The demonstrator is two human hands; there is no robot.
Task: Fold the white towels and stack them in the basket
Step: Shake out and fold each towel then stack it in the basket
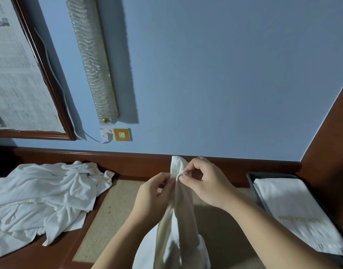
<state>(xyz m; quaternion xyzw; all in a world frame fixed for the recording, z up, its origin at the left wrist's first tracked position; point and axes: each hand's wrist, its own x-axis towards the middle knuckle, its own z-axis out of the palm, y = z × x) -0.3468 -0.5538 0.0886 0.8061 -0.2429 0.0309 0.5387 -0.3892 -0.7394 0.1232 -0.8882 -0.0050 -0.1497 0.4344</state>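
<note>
While both forearms reach forward over the desk [116, 208], the left hand [153, 195] and right hand [203, 183] pinch the top of a bunched white towel [178, 226] hanging between them, fingers curled; the basket [253, 183] sits right.

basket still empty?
No, a folded white towel with gold lettering already lies in the dark basket on the right of the desk.

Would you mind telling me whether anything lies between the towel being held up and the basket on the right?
Nothing visible does: only bare desk separates the held towel from the basket, which already holds a folded towel.
</note>
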